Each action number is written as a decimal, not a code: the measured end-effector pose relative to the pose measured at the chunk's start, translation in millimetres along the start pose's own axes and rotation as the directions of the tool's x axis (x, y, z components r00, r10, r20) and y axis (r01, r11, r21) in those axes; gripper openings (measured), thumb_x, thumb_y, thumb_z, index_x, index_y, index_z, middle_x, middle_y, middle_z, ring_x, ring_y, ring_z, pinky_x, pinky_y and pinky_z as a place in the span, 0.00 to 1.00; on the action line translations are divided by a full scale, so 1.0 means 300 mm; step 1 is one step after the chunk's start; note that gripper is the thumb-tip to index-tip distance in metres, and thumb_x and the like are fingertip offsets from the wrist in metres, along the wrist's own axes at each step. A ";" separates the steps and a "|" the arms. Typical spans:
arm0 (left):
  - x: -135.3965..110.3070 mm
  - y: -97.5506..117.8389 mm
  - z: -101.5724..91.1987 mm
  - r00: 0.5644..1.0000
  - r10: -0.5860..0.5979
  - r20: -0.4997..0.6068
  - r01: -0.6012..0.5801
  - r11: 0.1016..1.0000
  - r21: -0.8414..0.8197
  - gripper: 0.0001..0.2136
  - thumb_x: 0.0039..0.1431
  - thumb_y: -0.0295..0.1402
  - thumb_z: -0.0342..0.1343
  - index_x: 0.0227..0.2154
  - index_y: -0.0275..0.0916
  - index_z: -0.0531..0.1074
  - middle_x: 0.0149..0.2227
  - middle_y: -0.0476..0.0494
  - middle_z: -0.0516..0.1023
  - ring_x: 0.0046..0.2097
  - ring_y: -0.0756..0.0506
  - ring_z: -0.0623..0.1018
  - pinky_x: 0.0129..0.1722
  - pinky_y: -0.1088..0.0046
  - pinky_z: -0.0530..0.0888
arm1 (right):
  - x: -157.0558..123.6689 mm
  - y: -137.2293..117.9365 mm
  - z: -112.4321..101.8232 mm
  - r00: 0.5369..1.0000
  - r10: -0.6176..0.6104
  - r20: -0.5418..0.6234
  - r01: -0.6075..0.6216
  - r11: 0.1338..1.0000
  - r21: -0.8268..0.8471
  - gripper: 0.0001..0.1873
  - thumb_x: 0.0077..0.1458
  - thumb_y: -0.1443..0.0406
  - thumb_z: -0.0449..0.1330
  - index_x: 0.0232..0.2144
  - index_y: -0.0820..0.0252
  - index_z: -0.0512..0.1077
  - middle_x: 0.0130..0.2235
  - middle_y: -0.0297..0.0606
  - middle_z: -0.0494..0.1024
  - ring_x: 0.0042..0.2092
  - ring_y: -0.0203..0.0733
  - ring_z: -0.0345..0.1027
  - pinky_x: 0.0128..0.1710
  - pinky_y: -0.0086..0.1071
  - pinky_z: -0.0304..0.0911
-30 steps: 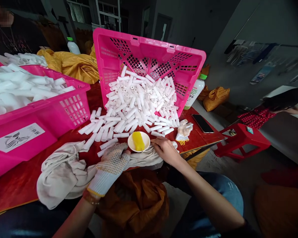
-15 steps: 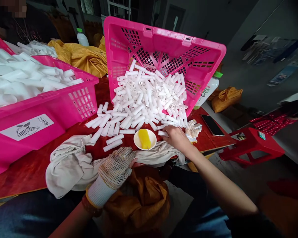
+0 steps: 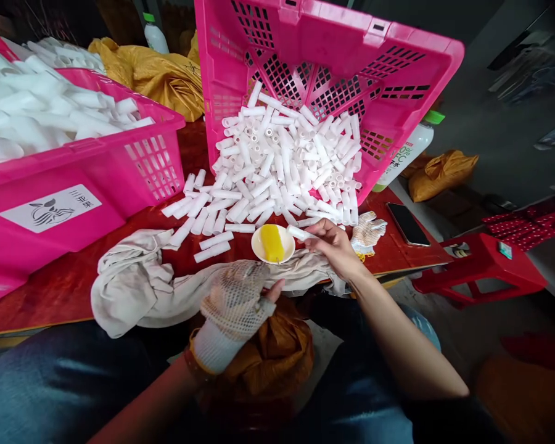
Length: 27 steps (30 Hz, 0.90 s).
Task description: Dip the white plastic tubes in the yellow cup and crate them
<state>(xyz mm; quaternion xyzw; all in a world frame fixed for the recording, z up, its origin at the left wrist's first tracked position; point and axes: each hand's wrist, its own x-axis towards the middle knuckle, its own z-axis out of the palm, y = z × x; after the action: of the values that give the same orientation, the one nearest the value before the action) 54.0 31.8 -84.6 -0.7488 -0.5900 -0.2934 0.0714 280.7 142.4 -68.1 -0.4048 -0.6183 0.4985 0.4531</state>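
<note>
My right hand [image 3: 335, 246] pinches a short white plastic tube [image 3: 300, 234] between thumb and fingertips, just right of a small white dish [image 3: 255, 251] with a yellow block [image 3: 272, 243] in it. My left hand [image 3: 240, 299], in a netted white work glove with bare thumb, hovers over the table's front edge. Its thumb stands apart from the fingers, which are partly blurred, and nothing shows in it. Behind the dish, a heap of white tubes [image 3: 277, 166] spills from a tipped pink crate [image 3: 326, 24] onto the red table [image 3: 65, 293].
Another pink crate [image 3: 106, 228], full of larger white tubes, stands at left. A crumpled pale cloth [image 3: 134, 290] lies along the front edge. To the right are a glove [image 3: 367, 233], a phone [image 3: 407, 224], a bottle [image 3: 404, 154] and a red stool [image 3: 481, 265]. An orange-brown sack [image 3: 282, 345] hangs below.
My right hand has drawn a tube out from the heap's front edge and lifted it beside the dish. The left hand has moved right, its thumb now spread. The view has shifted slightly.
</note>
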 end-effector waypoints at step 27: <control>-0.048 0.019 0.207 0.965 0.123 -0.231 -0.076 0.977 0.199 0.10 0.69 0.28 0.55 0.42 0.37 0.83 0.36 0.38 0.86 0.35 0.38 0.84 0.39 0.60 0.77 | -0.031 0.019 0.022 0.808 -0.448 0.384 0.589 0.642 -0.491 0.14 0.70 0.65 0.59 0.56 0.54 0.75 0.53 0.46 0.75 0.57 0.51 0.73 0.55 0.46 0.74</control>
<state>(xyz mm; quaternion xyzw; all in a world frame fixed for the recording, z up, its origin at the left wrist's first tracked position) 79.4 46.2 -141.6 -0.7261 -0.5635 -0.3212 0.2280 277.0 132.8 -75.7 -0.2688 -0.8787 0.1724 0.3549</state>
